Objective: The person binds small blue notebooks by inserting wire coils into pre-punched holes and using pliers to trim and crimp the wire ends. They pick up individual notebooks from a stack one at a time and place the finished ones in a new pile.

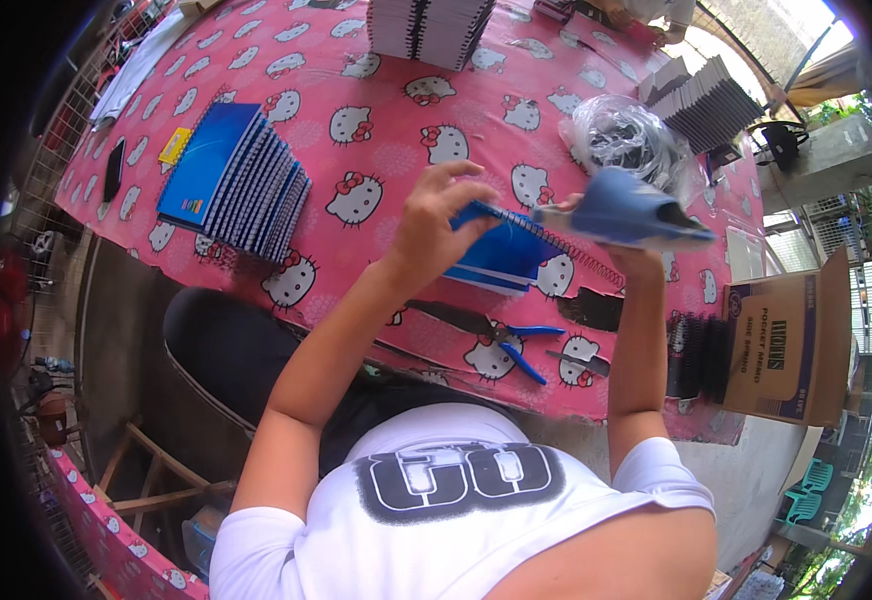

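Note:
A blue-covered notebook (496,258) lies in front of me on the pink table. A thin dark spiral coil (576,252) runs along its far edge and sticks out to the right. My left hand (441,215) pinches the notebook's far left corner by the coil, thumb against fingers. In my right hand (628,260) is a blue-grey slipper-shaped thing (631,210) with a hollow end, blurred by motion, held over the coil's free part; contact between them cannot be made out. Nearer to me lie blue-handled pliers (506,345) and a small flat blade-like tool (578,361).
To the left stands a fanned stack of blue spiral notebooks (231,180), near a black phone (114,170). White page stacks (426,30) are at the far side. A plastic bag of coils (626,140), grey stacks (701,100) and a cardboard box (786,340) stand right. Another person's hand (671,32) shows beyond.

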A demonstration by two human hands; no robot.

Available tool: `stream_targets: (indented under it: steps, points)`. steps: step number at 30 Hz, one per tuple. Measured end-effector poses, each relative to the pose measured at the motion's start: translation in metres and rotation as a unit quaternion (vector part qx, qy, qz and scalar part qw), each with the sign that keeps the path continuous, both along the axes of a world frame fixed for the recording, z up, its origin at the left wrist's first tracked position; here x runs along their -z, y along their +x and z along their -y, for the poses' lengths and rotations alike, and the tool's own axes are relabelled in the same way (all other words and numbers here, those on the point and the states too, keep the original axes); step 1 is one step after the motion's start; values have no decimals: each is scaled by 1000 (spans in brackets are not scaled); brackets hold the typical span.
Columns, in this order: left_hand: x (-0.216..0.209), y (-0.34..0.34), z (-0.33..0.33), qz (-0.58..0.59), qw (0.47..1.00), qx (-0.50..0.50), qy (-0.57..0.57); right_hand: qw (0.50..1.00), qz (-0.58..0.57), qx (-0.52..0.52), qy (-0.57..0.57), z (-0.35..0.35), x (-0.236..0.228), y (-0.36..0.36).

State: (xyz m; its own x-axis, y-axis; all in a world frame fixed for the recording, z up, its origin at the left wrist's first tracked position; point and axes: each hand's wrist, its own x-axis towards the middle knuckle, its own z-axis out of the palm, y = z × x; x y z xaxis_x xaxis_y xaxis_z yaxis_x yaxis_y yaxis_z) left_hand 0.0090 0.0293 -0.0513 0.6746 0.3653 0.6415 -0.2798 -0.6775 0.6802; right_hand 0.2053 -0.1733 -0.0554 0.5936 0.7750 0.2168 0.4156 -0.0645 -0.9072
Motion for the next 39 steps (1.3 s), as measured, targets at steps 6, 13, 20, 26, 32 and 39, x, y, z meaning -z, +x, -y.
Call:
stream_targets:
  steps: [6,13,20,26,32,39]
  points:
    - [17,-7,-7,7,962,45,-270,997,-39,-60,16,-30,-29,-14]
    - [27,-18,-22,-40,942,105,-318,897,280,191,-285,-33,-16,-22]
    - [15,-7,-7,61,891,166,-417,813,432,266,-284,64,56,-60]
    - [24,-30,46,58,974,55,-211,922,309,45,-229,69,60,-173]
    - [27,-34,57,57,990,20,-128,980,124,98,-117,48,6,-175]
    - [26,-31,50,107,991,24,-76,971,185,148,-46,14,-25,-181]
